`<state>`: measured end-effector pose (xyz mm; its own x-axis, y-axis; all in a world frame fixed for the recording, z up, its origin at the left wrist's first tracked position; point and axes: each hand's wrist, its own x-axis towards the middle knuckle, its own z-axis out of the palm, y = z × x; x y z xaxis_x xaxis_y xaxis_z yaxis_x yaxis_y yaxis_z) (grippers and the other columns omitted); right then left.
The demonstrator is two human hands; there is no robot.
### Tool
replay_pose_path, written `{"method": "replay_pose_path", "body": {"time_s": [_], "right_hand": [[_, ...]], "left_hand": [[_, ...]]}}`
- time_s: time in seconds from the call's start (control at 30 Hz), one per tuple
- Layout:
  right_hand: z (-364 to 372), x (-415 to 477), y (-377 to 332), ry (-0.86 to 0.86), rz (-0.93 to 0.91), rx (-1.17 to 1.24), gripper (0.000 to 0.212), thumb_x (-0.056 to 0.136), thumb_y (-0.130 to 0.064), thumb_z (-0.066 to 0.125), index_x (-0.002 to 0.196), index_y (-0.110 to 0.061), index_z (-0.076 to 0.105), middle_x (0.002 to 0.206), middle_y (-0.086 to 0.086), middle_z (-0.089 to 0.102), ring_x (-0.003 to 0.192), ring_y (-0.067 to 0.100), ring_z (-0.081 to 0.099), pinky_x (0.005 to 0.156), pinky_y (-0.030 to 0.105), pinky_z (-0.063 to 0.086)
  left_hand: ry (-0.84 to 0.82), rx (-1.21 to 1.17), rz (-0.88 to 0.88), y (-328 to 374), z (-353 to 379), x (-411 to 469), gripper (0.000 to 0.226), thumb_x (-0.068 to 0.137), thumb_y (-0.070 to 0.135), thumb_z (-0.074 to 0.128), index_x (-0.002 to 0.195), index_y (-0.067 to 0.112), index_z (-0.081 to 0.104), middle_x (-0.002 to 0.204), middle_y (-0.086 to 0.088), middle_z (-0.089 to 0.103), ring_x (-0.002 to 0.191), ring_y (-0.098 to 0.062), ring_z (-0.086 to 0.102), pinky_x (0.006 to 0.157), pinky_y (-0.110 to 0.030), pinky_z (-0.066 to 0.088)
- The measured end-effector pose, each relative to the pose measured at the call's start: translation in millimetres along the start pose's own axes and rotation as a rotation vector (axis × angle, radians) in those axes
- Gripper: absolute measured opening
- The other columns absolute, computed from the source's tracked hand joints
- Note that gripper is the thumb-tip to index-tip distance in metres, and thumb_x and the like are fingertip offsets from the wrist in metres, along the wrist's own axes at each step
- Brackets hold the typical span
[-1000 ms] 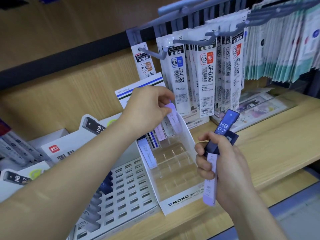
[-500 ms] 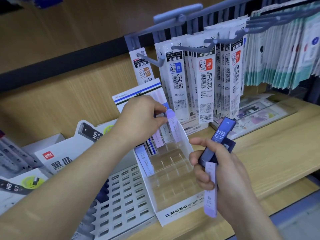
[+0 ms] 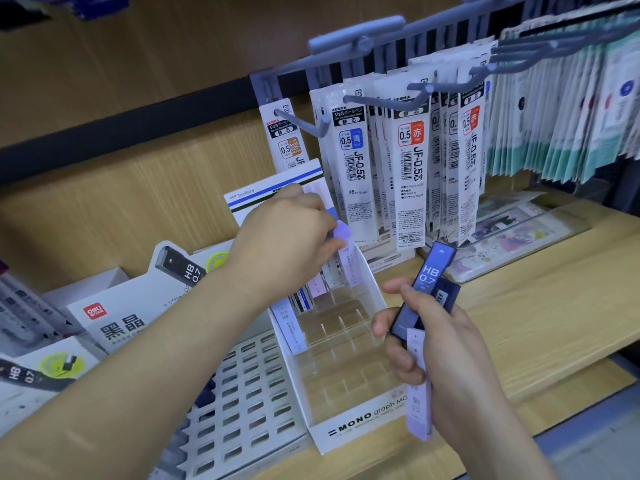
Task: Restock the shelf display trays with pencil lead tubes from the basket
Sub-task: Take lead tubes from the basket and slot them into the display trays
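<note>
Nearest to the camera, the right hand (image 3: 446,358) is closed around several tubes at once. It grips a flat dark blue plastic lead tube (image 3: 427,285) printed "HB 0.7", with a second dark tube behind it, and a pale lilac translucent lead tube (image 3: 419,407) that points down below the fingers. This hand is just to the right of the white cardboard display tray (image 3: 360,426) marked "MONO graph", which stands on the light wooden shelf (image 3: 554,306). The clear compartments in the front and middle of the tray hold nothing. To the left of it lies a white plastic grid tray (image 3: 249,407), with a few dark tubes at its left edge.

Further back, the left hand (image 3: 287,247) pinches a clear lead tube with a lilac cap (image 3: 344,254) by its top. The tube stands almost upright in the back row of the tray, beside other tubes. Behind them, white refill packs (image 3: 412,174) hang on grey hooks.
</note>
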<state>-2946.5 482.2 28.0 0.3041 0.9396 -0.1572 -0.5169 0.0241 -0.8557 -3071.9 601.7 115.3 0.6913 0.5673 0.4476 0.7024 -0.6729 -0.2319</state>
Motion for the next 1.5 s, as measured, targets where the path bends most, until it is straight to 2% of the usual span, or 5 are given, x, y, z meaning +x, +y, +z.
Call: {"method": "replay_pose_path", "body": {"time_s": [0.7, 0.87, 1.03, 1.27, 1.5], "right_hand": [[1, -4, -6, -0.058, 0.064, 0.041, 0.018, 0.094, -0.012, 0.053, 0.079, -0.011, 0.063, 0.06, 0.005, 0.048, 0.051, 0.013, 0.043, 0.037, 0.02, 0.019], [9, -8, -13, -0.19, -0.022, -0.108, 0.023, 0.069, -0.049, 0.071, 0.084, -0.032, 0.07, 0.059, -0.005, 0.035, 0.049, 0.008, 0.032, 0.04, 0.018, 0.021], [6, -5, -5, -0.112, -0.041, -0.141, 0.016, 0.088, -0.026, 0.067, 0.073, -0.023, 0.062, 0.057, -0.003, 0.035, 0.048, 0.009, 0.032, 0.039, 0.018, 0.023], [5, -1, -3, -0.014, 0.005, -0.016, 0.019, 0.09, -0.02, 0.067, 0.076, -0.02, 0.054, 0.053, -0.005, 0.034, 0.045, 0.008, 0.027, 0.037, 0.017, 0.019], [2, 1, -3, -0.02, 0.02, 0.027, 0.014, 0.088, -0.018, 0.068, 0.083, -0.018, 0.054, 0.05, -0.005, 0.034, 0.042, 0.007, 0.023, 0.037, 0.017, 0.016]], "left_hand": [[-0.107, -0.914, -0.613, -25, -43, 10, 0.02, 0.077, 0.019, 0.077, 0.092, 0.006, 0.07, 0.072, -0.004, 0.074, 0.068, -0.013, 0.071, 0.069, -0.023, 0.058], [-0.293, -1.113, -0.543, -4, -53, -11, 0.026, 0.064, 0.025, 0.075, 0.083, 0.007, 0.074, 0.071, -0.007, 0.073, 0.059, -0.009, 0.064, 0.056, -0.015, 0.052], [-0.327, -1.181, -0.538, 5, -45, -11, 0.014, 0.068, 0.027, 0.074, 0.077, 0.016, 0.076, 0.076, -0.005, 0.074, 0.063, -0.011, 0.065, 0.063, -0.018, 0.056], [-0.071, -0.152, -0.188, -5, -6, 10, 0.02, 0.093, 0.03, 0.057, 0.098, 0.022, 0.073, 0.093, 0.003, 0.065, 0.088, -0.019, 0.06, 0.077, -0.036, 0.05], [-0.096, -0.082, -0.15, 0, 2, 16, 0.02, 0.093, 0.029, 0.058, 0.106, 0.022, 0.072, 0.102, 0.0, 0.065, 0.095, -0.024, 0.06, 0.079, -0.039, 0.05]]}}
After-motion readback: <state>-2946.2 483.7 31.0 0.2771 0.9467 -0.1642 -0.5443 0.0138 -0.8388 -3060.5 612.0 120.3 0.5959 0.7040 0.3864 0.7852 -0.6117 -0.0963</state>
